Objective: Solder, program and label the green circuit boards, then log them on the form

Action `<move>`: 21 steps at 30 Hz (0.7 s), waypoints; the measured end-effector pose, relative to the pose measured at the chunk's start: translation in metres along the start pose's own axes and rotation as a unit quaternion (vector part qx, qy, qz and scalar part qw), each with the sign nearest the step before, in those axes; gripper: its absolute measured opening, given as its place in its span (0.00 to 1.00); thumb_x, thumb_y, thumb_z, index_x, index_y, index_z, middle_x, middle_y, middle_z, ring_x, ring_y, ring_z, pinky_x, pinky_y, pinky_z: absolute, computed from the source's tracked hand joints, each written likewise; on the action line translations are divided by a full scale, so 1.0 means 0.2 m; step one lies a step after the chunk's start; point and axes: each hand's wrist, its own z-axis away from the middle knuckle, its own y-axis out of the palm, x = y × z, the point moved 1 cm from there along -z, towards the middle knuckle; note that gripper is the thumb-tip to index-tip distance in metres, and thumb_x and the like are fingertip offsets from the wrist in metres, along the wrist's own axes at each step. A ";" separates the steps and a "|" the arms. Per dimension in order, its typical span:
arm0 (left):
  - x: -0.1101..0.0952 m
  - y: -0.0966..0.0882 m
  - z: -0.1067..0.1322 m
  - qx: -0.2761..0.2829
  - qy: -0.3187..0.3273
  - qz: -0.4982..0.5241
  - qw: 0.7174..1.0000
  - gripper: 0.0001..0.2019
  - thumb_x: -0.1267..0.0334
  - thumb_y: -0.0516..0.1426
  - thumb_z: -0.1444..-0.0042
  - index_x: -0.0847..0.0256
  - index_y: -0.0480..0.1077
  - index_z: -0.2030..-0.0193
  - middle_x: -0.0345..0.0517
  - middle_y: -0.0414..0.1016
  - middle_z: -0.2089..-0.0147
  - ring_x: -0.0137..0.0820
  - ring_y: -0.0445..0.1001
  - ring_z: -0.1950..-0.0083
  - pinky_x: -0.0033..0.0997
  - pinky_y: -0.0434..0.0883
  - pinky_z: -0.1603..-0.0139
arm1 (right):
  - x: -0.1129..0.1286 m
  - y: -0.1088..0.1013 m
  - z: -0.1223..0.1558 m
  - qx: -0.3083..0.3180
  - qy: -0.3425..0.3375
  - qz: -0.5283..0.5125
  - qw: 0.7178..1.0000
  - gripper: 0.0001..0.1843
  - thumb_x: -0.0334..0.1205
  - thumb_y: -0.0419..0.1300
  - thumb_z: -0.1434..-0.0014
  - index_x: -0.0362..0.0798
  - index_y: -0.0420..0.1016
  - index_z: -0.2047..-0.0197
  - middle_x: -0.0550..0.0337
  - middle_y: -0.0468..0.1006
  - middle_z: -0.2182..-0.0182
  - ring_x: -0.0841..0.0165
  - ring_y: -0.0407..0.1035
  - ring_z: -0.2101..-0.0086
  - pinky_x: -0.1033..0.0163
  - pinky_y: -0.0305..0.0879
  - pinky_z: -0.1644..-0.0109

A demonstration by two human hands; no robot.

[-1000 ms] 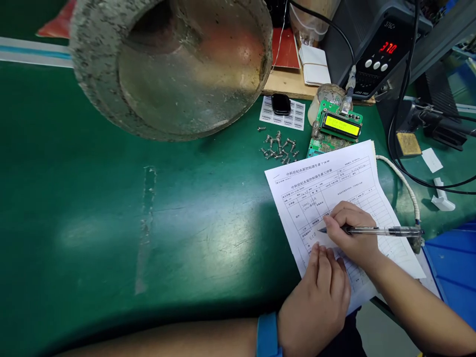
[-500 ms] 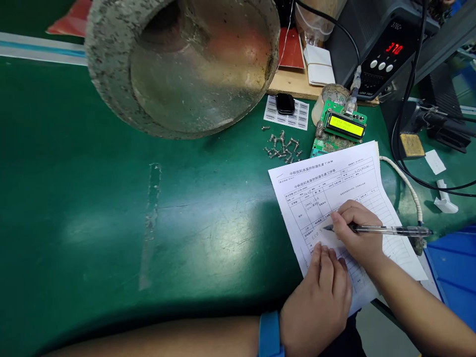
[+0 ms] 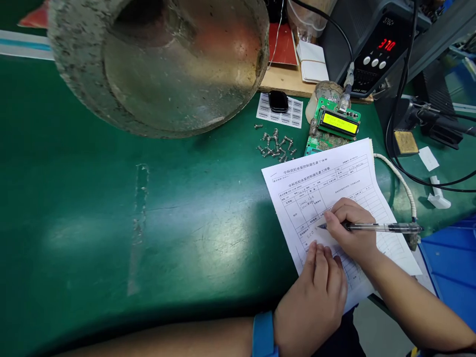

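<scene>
Between the thumb and fingers of my right hand is a pen, its tip at the handwritten letters on a printed form. The form lies tilted over the table's front edge, with another sheet beneath it. My left hand rests flat on the lower part of the form, fingers stretched out and holding nothing; its wrist wears a blue band. Just beyond the form are several small metal springs and a green circuit board with a lit yellow display.
A large grimy lamp-like hood hangs over the green table. A black smartwatch sits on a label sheet. At the back right stands a soldering station with black cables. A blue bin is at the right.
The whole view has shifted slightly, so things appear further left. My right hand still holds the pen at the form, and my left hand stays on the paper.
</scene>
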 end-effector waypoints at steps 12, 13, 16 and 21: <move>0.00 0.00 0.00 0.024 0.013 -0.006 1.000 0.16 0.69 0.45 0.41 0.72 0.68 0.52 0.57 0.78 0.57 0.42 0.76 0.54 0.47 0.64 0.45 | 0.00 0.00 0.01 0.003 0.023 -0.010 1.000 0.18 0.29 0.57 0.45 0.48 0.57 0.82 0.67 0.62 0.82 0.75 0.60 0.79 0.66 0.58 0.76; 0.00 0.00 0.00 0.024 0.014 -0.006 1.000 0.16 0.69 0.45 0.41 0.72 0.68 0.52 0.57 0.77 0.56 0.43 0.76 0.54 0.47 0.64 0.45 | 0.00 -0.01 0.01 -0.004 0.020 -0.011 1.000 0.18 0.29 0.57 0.45 0.48 0.57 0.82 0.67 0.62 0.82 0.76 0.60 0.79 0.67 0.58 0.76; 0.00 -0.01 0.01 0.024 0.013 -0.005 1.000 0.16 0.69 0.45 0.41 0.72 0.68 0.52 0.57 0.77 0.56 0.43 0.76 0.53 0.47 0.64 0.45 | 0.00 -0.01 0.01 -0.019 0.015 -0.008 1.000 0.18 0.28 0.58 0.46 0.47 0.57 0.82 0.67 0.63 0.82 0.76 0.59 0.79 0.67 0.57 0.77; -0.01 -0.01 0.01 0.022 0.006 -0.004 1.000 0.16 0.69 0.45 0.41 0.72 0.68 0.52 0.56 0.78 0.56 0.42 0.75 0.53 0.46 0.64 0.45 | 0.00 -0.01 0.01 -0.015 0.025 -0.002 1.000 0.18 0.29 0.58 0.45 0.47 0.57 0.83 0.67 0.62 0.82 0.75 0.59 0.80 0.67 0.57 0.77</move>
